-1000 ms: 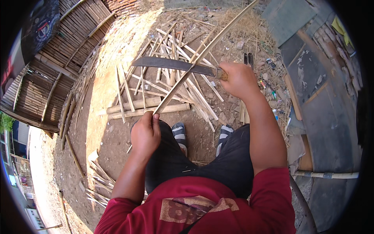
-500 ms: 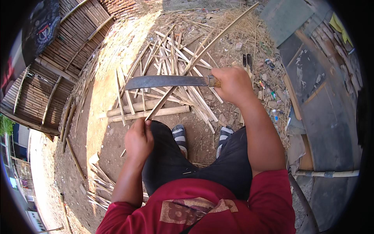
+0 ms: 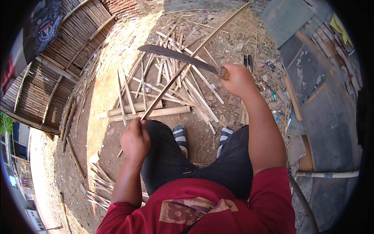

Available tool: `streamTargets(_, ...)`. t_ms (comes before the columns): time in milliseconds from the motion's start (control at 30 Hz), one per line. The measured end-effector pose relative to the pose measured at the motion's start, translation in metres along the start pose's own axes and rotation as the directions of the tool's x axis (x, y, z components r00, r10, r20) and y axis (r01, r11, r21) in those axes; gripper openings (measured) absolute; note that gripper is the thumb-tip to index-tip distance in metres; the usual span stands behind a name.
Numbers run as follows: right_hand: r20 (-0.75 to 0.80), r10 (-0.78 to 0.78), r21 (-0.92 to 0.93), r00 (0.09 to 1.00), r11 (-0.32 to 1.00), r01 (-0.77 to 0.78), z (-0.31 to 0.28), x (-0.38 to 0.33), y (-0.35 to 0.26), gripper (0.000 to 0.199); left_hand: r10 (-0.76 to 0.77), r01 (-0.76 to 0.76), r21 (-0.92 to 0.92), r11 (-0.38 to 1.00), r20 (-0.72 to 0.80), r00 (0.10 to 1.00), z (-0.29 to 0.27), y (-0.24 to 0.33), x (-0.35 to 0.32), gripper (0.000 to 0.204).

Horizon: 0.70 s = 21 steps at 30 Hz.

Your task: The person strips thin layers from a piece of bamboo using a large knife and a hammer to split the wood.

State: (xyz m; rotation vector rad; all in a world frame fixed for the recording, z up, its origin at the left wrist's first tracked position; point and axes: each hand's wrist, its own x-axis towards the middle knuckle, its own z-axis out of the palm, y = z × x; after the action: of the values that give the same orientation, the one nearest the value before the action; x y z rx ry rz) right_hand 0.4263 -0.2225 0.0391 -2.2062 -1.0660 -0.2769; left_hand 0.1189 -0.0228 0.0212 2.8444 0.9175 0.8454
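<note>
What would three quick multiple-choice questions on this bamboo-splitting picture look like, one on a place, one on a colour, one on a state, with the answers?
1. Where is the blade of the machete?
A. Over the pile of split strips
B. Lying across the sandals
C. Leaning on the fence

2. What colour is the shirt?
A. Blue
B. Red
C. White

3. How is the long bamboo strip held?
A. Lying loose on the ground
B. Gripped at its near end by the left hand
C. Held in both hands

Answers:
1 A: the right hand holds the knife above the scattered strips.
2 B: chest and sleeves are red.
3 B: the left hand is closed on its lower end, and the strip runs away up the picture.
</note>
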Motion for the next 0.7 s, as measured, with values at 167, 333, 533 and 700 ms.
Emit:
streamTargets(167,0.047,-0.081,-0.016,0.996,0.996,0.082,0.007,-0.005,-0.002,0.028,0.000,0.002,-0.044,0.999,0.045,0.999,0.000,-0.003,0.001,0.016)
streamTargets(333,0.017,-0.169,-0.050,0.985,0.984,0.170,0.007,-0.003,-0.010,0.029,0.010,-0.003,-0.093,0.996,0.067,0.998,-0.003,0.001,-0.002,0.016)
streamTargets(533,0.048,-0.015,-0.047,0.999,0.999,0.017,0.002,-0.001,-0.002,0.034,0.029,-0.026,-0.066,0.998,0.049,0.998,-0.002,0.000,-0.002,0.016)
streamTargets(700,0.141,-0.207,-0.079,0.968,0.973,0.219,0.009,-0.006,-0.025,0.032,0.053,-0.051,-0.058,0.997,0.043,0.998,0.000,0.003,-0.003,0.017)
